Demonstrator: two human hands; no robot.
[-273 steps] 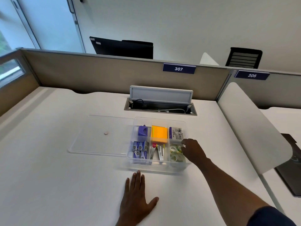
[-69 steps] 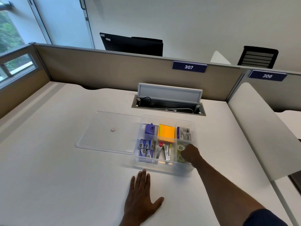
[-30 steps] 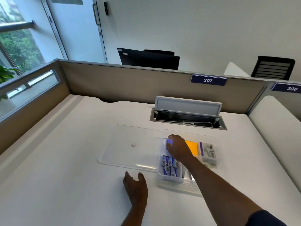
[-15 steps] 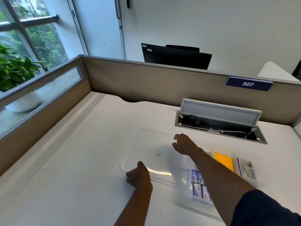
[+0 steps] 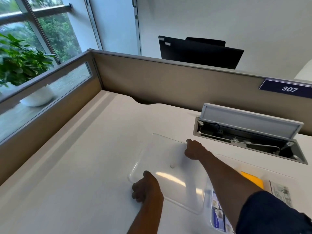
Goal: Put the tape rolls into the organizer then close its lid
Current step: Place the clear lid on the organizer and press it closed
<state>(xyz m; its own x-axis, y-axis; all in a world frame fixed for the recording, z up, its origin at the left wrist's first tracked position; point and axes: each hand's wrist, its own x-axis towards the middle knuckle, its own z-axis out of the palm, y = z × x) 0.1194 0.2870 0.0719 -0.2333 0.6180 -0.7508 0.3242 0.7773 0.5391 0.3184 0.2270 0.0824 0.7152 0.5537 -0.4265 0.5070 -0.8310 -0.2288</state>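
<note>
The clear lid (image 5: 162, 159) lies flat on the white desk, left of the clear organizer (image 5: 285, 181). My left hand (image 5: 146, 188) grips the lid's near left edge with curled fingers. My right hand (image 5: 194, 150) holds the lid's far edge, its forearm crossing over the organizer. An orange pad (image 5: 251, 179), a labelled box (image 5: 280, 191) and blue packets (image 5: 218, 211) show in the organizer. The tape rolls are hidden behind my right arm.
An open cable hatch (image 5: 249, 134) with a raised grey flap sits in the desk behind the organizer. A tan partition (image 5: 168, 83) with sign 307 borders the back and left. A black monitor back (image 5: 199, 51) stands beyond it.
My right hand left the organizer's tape compartment and crossed to the lid's far edge. My left hand went from flat on the desk to gripping the lid's near edge. The view swung left.
</note>
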